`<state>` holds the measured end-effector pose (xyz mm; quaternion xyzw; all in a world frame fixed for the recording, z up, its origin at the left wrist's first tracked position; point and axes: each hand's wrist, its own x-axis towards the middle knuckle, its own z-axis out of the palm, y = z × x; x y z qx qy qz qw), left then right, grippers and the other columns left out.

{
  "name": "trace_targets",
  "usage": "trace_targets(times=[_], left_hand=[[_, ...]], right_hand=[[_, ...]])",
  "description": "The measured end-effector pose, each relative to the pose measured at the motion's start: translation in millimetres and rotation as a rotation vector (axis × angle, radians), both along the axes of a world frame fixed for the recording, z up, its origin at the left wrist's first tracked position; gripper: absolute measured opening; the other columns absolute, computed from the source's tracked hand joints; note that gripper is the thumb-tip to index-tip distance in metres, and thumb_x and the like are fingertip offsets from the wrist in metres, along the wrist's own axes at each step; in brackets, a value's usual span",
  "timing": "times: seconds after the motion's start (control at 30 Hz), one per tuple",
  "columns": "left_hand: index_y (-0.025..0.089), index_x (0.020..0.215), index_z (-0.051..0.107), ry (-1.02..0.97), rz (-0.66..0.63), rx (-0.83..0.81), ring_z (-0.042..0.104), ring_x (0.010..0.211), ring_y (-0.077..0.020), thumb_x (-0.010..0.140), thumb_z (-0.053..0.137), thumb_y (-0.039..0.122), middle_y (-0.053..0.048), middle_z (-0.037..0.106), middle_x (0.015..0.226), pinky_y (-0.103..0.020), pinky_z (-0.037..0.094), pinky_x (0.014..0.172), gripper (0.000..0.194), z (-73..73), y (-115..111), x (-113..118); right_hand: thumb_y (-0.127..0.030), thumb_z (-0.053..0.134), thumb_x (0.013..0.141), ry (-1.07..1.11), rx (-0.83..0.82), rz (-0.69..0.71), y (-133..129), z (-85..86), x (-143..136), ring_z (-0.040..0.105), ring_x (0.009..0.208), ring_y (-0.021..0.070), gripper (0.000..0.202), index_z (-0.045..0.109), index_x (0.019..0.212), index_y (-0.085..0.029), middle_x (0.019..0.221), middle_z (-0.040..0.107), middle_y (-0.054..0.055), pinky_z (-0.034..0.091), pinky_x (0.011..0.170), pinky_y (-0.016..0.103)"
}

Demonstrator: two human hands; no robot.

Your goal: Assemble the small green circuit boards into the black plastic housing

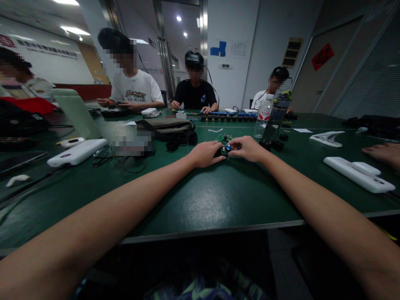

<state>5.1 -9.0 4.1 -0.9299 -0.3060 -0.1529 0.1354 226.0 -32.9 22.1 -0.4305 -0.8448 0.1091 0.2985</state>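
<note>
Both my arms reach forward over the green table [206, 200]. My left hand [208, 154] has its fingers closed around a small dark part whose shape is mostly hidden. Close beside it on the right, my right hand [245, 148] pinches a small blue piece [228, 147] between thumb and fingers. The two hands nearly meet at these parts. Just beyond the fingertips lies a small group of green circuit-board pieces [222, 137], too small to make out in detail.
A clear bottle [264, 118] and a dark tumbler [276, 118] stand right of my hands. A dark bag [165, 128] lies to the left, with a white power bank [78, 153] farther left. Another white device [358, 173] is at right. Several people sit around the table.
</note>
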Motion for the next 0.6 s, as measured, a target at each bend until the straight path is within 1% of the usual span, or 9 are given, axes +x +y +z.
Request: trace_targets(times=[0.17,0.3,0.43,0.6], left_hand=[[0.016,0.123,0.057,-0.013,0.004,-0.04,0.068,0.104,-0.0268,0.096,0.053,0.05,-0.012,0.068,0.117,-0.035,0.052,0.086,0.044,-0.2,-0.6,0.2],[0.016,0.123,0.057,-0.057,-0.019,-0.075,0.067,0.106,-0.0272,0.095,0.055,0.049,-0.013,0.066,0.119,-0.036,0.052,0.089,0.043,-1.4,1.3,-0.3],[0.015,0.119,0.058,-0.112,-0.05,-0.093,0.066,0.105,-0.0271,0.093,0.058,0.048,-0.014,0.067,0.116,-0.037,0.052,0.09,0.042,-3.6,4.7,-0.8],[0.015,0.113,0.059,-0.102,-0.03,-0.09,0.067,0.097,-0.0257,0.091,0.06,0.049,-0.012,0.068,0.109,-0.036,0.052,0.083,0.04,-3.6,4.8,-0.6]], right_hand=[[-0.027,0.076,0.07,0.065,-0.011,0.027,1.4,-1.1,0.9,0.06,0.069,0.0148,0.024,0.077,0.09,-0.015,0.075,0.07,0.001,0.045,0.069,0.027],[-0.026,0.075,0.069,0.139,-0.014,0.05,1.9,-2.6,-0.2,0.061,0.07,0.0154,0.022,0.074,0.088,-0.016,0.077,0.07,0.002,0.048,0.07,0.027],[-0.024,0.075,0.068,0.169,-0.031,0.057,1.2,-4.4,-2.6,0.062,0.069,0.0151,0.021,0.071,0.087,-0.016,0.075,0.069,0.001,0.049,0.069,0.027],[-0.021,0.074,0.068,0.147,-0.021,0.032,-2.1,-3.9,-6.4,0.064,0.07,0.0153,0.019,0.07,0.087,-0.016,0.075,0.069,0.001,0.05,0.07,0.027]])
